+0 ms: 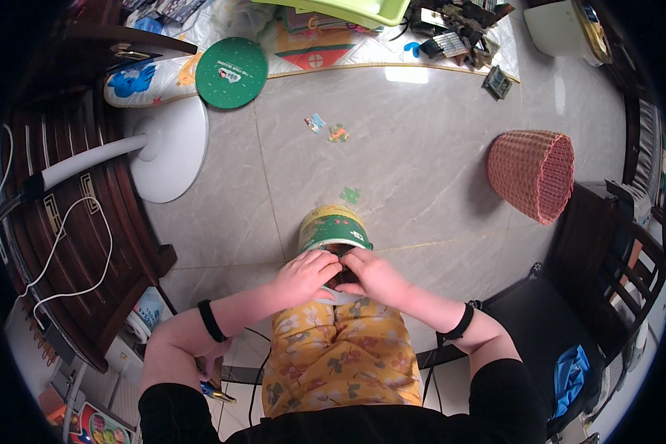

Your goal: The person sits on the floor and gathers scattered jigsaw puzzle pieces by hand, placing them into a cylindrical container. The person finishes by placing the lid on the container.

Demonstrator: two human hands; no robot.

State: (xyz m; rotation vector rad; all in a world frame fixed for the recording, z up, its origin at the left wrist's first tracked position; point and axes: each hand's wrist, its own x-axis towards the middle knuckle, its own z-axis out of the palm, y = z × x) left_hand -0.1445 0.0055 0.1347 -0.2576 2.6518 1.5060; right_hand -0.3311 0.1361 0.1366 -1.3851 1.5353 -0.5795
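A green and yellow bucket (336, 227) stands just beyond my knees, its open mouth toward me. Over that mouth my left hand (308, 277) and my right hand (373, 277) meet, fingers bent and fingertips nearly touching. Both hands are closed around something small between the fingertips, which I cannot make out. Dark reddish contents show inside the bucket between my hands. Past the bucket lies a green jigsaw piece (349, 195) on the floor. Two more pieces, a blue and white jigsaw piece (314, 123) and an orange and green jigsaw piece (338, 133), lie farther off.
A round green lid (231, 72) rests by the white stand base (169, 152) at left. To the right, a woven basket (529, 174) lies on its side near a dark chair (570, 311). A play mat (311, 63) with a light green tray (348, 9) lies at the far side.
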